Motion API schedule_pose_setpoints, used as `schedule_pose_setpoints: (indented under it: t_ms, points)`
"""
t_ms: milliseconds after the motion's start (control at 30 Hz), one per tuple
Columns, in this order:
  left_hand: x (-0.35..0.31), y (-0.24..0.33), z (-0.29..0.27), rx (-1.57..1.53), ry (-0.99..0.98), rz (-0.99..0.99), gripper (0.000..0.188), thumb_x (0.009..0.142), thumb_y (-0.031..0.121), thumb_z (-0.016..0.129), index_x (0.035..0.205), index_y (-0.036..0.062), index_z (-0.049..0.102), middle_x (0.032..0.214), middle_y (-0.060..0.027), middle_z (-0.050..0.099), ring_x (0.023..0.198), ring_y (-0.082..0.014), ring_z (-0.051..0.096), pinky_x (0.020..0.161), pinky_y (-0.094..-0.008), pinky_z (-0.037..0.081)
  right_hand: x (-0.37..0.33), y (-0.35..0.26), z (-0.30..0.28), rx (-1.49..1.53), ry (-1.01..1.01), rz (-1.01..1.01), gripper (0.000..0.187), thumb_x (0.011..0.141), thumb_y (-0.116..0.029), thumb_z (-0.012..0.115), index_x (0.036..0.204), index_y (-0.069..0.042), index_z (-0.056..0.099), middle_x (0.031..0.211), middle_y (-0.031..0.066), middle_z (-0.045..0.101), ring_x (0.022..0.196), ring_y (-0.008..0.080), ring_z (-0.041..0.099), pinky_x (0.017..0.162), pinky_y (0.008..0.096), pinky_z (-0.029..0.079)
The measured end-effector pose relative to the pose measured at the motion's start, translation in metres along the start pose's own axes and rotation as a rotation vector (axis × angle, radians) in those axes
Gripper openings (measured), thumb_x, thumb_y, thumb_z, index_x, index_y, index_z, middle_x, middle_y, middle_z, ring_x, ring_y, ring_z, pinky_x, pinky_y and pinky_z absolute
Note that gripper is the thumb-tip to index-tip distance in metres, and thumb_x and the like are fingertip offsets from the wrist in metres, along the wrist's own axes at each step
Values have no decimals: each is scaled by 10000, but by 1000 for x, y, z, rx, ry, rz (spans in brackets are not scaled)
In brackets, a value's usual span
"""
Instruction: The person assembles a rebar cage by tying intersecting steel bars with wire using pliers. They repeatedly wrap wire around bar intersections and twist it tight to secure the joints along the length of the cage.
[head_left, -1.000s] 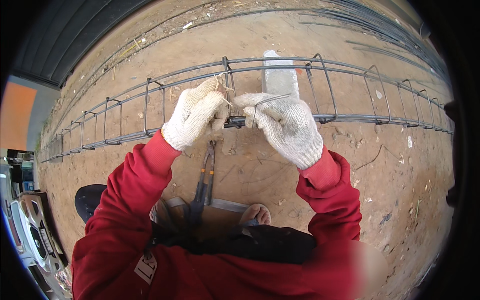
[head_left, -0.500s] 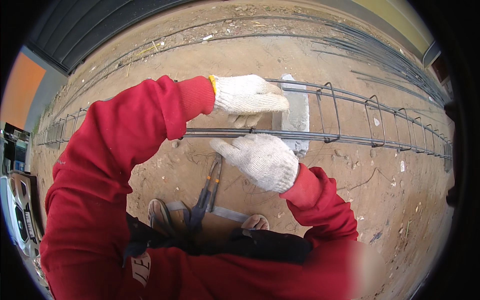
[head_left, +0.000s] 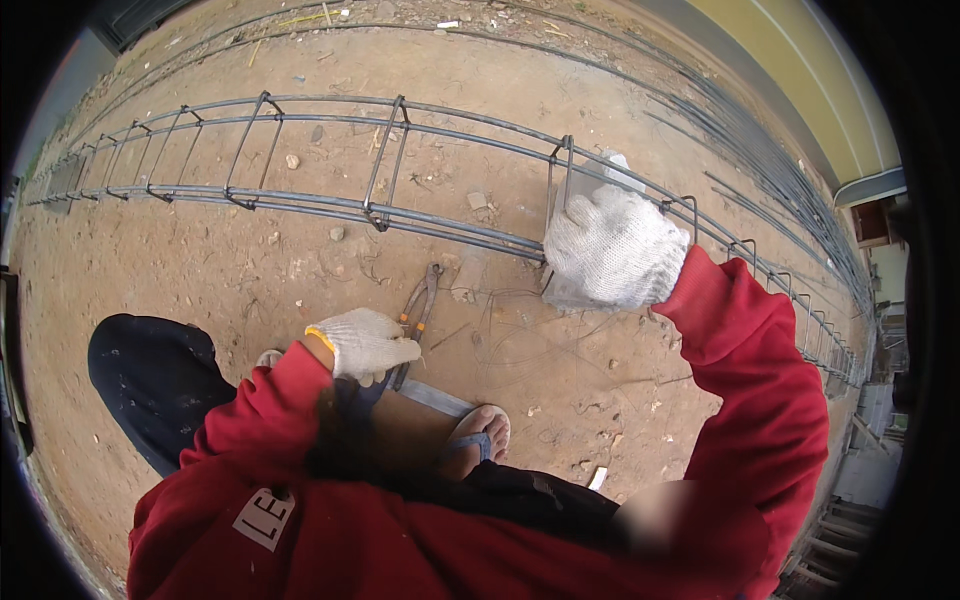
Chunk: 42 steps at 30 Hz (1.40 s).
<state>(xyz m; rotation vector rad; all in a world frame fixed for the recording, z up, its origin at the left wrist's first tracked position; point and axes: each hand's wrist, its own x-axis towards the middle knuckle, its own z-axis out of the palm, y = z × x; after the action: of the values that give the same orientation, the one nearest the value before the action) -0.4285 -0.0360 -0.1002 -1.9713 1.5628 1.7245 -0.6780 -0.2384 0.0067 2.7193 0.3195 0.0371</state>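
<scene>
A long rebar cage (head_left: 455, 232), made of steel rods with square stirrups, runs across in front of me. My right hand (head_left: 615, 245), in a white knitted glove, is closed round the cage's near rods beside a stirrup, above a concrete block (head_left: 580, 180). My left hand (head_left: 370, 342), gloved with a yellow cuff edge, is drawn back low near my knees. Its fingers are together, and what they hold, if anything, is too small to name. Pincers (head_left: 430, 288) with orange-banded handles lie on the ground beside it; the hand covers part of the handles.
Loose tie wire (head_left: 520, 325) is scattered on the dirt ground (head_left: 300, 265). Several long rebar rods (head_left: 760, 170) lie at the far right. My sandalled foot (head_left: 485, 432) is close to a grey strip (head_left: 435, 398).
My view has turned and shifted right. My left hand has left the cage and come down toward the pincers. My right hand has moved right along the cage and closed on it near the block.
</scene>
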Motion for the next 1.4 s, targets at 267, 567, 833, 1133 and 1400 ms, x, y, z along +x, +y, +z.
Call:
schedule_pose_setpoints:
  t_ms: [267,567,833,1133,1400]
  points:
    - [88,-60,70,183,490,-205,675,753,575,712,1075,-17,665,1020,-237,703,974,-370,697,845,-455,554,15,-28,0,67,-106,355,186,725,-221,666,845,-80,684,746,98,604,715,278,638,551,420,535]
    - [101,-43,70,171,564,-114,562,717,492,729,977,-5,697,943,-222,706,870,-380,705,767,-450,565,18,-76,-13,293,67,1045,175,884,-191,736,952,-43,672,757,129,658,625,276,666,562,369,529]
    - [62,-8,57,-561,-70,108,479,781,461,755,903,-2,739,775,-84,701,646,-180,631,585,-363,498,0,-202,-5,1205,-253,1288,382,892,-331,763,1108,-39,646,807,120,686,663,246,682,603,350,533]
    - [18,120,144,-1393,-20,324,434,923,419,712,1103,30,650,915,-40,669,789,-120,622,700,-293,514,-23,-199,-62,1446,-133,1600,369,929,3,579,1296,8,544,909,144,688,767,196,707,719,344,583]
    - [-20,164,126,-1684,-721,698,285,971,313,673,1094,75,576,1019,-55,686,933,-162,706,780,-304,607,30,-90,-210,205,-611,1126,354,856,-111,705,1210,-95,699,794,157,650,704,341,651,634,394,519]
